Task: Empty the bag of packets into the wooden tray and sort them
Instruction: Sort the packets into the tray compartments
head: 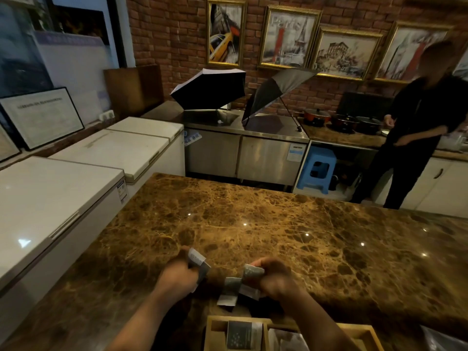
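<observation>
Both hands work above the counter (253, 219): the left hand (177, 272) is clamped on a small stack of packets (198, 262), the right hand (272, 277) on several loose grey packets (231, 287). The wooden tray (215, 328), nearest the body, already holds packets in two compartments. The packets look light, thin and slippery; pinch them by the edges.

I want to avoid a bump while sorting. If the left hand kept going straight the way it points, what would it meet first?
The left hand points right, toward the right hand. It would probably first meet the grey packets held there, though depth is unclear.
</observation>
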Demonstrator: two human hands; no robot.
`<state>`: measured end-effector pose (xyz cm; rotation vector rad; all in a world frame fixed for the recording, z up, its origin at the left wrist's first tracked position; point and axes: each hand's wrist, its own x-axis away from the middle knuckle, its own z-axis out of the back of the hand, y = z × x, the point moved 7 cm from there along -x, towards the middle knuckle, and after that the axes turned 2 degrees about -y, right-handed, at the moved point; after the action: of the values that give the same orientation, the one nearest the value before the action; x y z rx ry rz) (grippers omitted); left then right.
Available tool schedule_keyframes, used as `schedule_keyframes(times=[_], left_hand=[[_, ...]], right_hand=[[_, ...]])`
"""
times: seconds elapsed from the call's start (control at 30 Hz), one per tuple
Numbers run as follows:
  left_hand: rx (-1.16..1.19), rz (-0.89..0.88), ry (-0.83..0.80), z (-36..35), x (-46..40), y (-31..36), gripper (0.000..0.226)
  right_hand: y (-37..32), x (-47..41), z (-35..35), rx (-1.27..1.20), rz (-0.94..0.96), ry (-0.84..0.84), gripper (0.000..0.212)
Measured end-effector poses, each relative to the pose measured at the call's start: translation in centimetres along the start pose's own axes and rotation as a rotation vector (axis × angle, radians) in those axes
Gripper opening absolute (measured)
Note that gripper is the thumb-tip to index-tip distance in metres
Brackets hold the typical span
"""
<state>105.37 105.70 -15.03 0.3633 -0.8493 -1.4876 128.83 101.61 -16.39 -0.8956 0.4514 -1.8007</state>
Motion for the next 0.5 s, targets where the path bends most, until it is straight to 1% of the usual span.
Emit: schedule_keyframes(times=[0.13, 0.2, 0.23, 0.27, 0.3, 0.33, 0.4, 0.5], left_hand=[[0.074, -0.028, 0.036, 0.4, 0.7, 0.6, 0.039], [0.081, -0.030, 0.055, 0.9, 1.2, 0.5, 0.034], [0.080, -0.039, 0.061, 1.0, 1.4, 0.5, 0.031], [0.080, -0.045, 0.068, 1.2, 1.6, 0.5, 0.029], [0.087, -0.038, 0.074, 1.4, 1.8, 0.3, 0.029], [0.097, -0.030, 0.081, 1.6, 1.9, 0.1, 0.030], [0.112, -0.020, 0.089, 1.9, 1.9, -0.3, 0.030], [0.111, 0.003, 0.121, 2.4, 2.3, -0.9, 0.030]], right_hand=[[-1.6, 0.1, -0.6, 0.066, 0.041, 0.008, 0.018], [-2.1, 0.1, -0.3, 0.090, 0.017, 0.068, 0.015], [-2.1, 0.2, 0.0, 0.078, 0.010, 0.111, 0.015], [-2.3, 0.3, 0.0, 0.051, 0.005, 0.117, 0.016], [-2.4, 0.3, -0.3, 0.031, -0.002, 0.077, 0.016], [-2.7, 0.4, -1.0, 0.041, 0.005, -0.001, 0.017], [-3.2, 0.9, -2.4, 0.125, 0.060, -0.124, 0.026], [-4.1, 1.5, -3.7, 0.241, 0.174, -0.169, 0.039]])
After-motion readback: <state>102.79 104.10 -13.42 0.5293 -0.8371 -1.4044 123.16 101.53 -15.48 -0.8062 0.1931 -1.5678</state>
